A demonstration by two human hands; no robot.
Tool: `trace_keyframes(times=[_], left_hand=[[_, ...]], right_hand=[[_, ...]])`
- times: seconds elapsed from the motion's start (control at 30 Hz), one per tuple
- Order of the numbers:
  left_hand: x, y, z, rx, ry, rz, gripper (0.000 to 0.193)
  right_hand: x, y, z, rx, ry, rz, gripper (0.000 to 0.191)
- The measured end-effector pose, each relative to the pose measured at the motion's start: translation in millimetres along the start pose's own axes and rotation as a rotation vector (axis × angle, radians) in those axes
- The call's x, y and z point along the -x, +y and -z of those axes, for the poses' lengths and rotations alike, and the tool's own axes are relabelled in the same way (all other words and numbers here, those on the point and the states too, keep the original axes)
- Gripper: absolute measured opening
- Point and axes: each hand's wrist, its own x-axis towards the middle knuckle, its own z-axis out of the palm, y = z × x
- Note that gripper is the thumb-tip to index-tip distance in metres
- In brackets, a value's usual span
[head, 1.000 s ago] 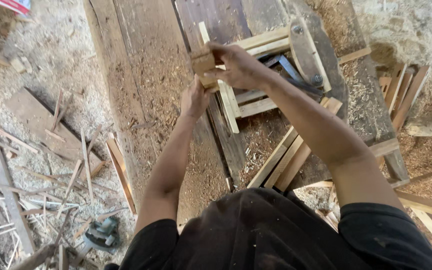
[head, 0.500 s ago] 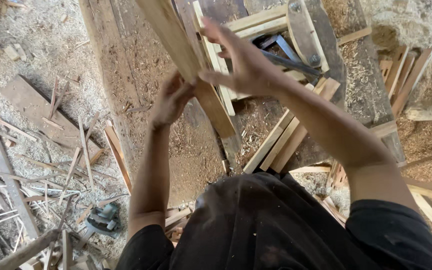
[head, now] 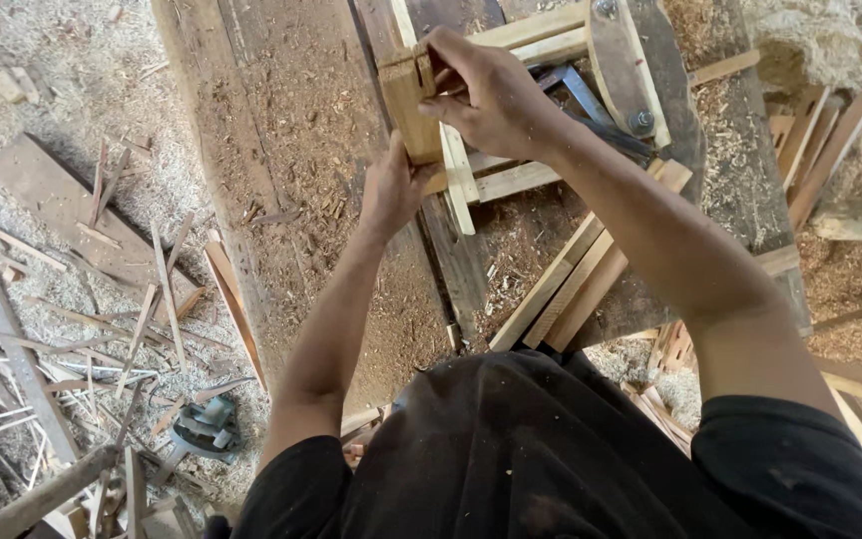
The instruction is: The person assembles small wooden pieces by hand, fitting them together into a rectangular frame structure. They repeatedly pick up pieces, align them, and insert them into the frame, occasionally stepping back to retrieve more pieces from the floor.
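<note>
I hold a short, thick wooden block (head: 409,105) upright above a sawdust-covered workbench (head: 301,150). My left hand (head: 391,190) grips the block's lower end from below. My right hand (head: 486,90) closes on its upper end, fingers curled over the top edge. The block's lower end is hidden behind my left hand. Pale wooden slats (head: 461,180) lie on the bench just behind the block.
A metal clamp-like tool with dark bars (head: 616,95) rests at the bench's far right. More slats (head: 566,289) lean off the bench near me. Offcuts and shavings (head: 82,299) litter the floor at left, with a small power tool (head: 207,429) among them.
A long plank I held tilted half a second ago is gone from my hands. Both hands now hold a short block, and they have risen toward the bench's far side.
</note>
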Motion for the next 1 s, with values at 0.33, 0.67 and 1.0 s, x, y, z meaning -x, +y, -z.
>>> trace_keyframes(times=[0.33, 0.67, 1.0], left_hand=[[-42.1, -1.6, 10.3, 0.160, 0.072, 0.053, 0.034], [38.2, 153.5, -41.1, -0.154, -0.178, -0.203, 0.035], [123.8, 143.0, -179.3, -0.431, -0.703, 0.020, 0.086]], right_hand=[[-16.7, -3.3, 5.6, -0.071, 0.027, 0.083, 0.025], [158.9, -61.7, 24.3, 0.252, 0.529, -0.009, 0.091], [412.1, 32.4, -10.1, 0.071, 0.991, -1.121, 0.074]])
